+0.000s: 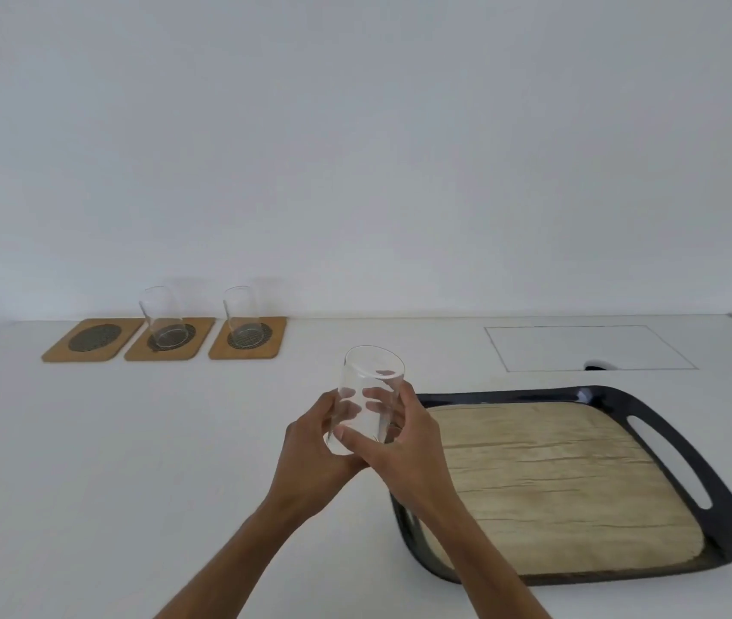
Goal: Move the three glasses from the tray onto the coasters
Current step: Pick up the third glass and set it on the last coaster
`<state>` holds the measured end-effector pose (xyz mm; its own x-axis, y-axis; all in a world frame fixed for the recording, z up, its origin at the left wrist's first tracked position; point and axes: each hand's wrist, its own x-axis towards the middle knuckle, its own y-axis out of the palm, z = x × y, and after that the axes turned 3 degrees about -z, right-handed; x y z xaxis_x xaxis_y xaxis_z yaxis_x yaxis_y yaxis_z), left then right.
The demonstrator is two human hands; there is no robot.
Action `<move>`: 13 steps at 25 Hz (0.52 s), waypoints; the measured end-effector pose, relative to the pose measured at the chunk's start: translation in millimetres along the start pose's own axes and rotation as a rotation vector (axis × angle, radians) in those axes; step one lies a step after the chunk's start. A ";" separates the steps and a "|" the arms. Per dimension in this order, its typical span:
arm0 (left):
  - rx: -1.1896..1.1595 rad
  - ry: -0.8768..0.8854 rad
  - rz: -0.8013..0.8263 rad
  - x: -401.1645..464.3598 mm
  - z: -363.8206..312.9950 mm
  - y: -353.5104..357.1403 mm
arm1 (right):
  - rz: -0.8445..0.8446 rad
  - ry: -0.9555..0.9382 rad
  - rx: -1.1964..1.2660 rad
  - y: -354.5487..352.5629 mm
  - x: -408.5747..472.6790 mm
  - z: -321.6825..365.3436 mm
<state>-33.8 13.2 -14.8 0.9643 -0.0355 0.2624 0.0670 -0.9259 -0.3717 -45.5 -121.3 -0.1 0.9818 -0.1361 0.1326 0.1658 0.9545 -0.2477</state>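
Both my hands hold one clear glass (373,377) above the white counter, just left of the tray. My left hand (310,457) wraps its left side and my right hand (404,453) its right side. Three wooden coasters with dark round inserts lie in a row at the far left. The left coaster (93,339) is bare. A clear glass (162,317) stands on the middle coaster (170,340). Another glass (242,314) stands on the right coaster (249,338). The black tray (667,444) with a tan wood-look liner holds no glasses.
The white counter (132,462) meets a white wall at the back. A thin rectangular outline (589,348) with a small dark notch is set in the counter behind the tray. The tray has a handle slot on its right rim.
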 end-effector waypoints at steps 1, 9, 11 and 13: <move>0.000 -0.001 -0.015 1.1 7.8 -15.6 | -0.005 0.001 -0.006 18.1 1.0 5.7; 0.030 -0.040 -0.010 23.2 60.7 -110.6 | 0.021 0.021 -0.077 120.6 20.1 35.7; 0.083 -0.042 0.006 31.0 72.6 -131.8 | 0.034 0.018 -0.101 143.1 29.1 40.2; 0.152 -0.057 0.037 37.9 90.3 -152.8 | 0.042 -0.011 -0.145 165.6 40.4 43.3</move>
<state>15.6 187.4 -28.5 0.9794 -0.0430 0.1972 0.0653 -0.8570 -0.5112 17.5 42.8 5.8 0.9872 -0.0933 0.1296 0.1371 0.9110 -0.3889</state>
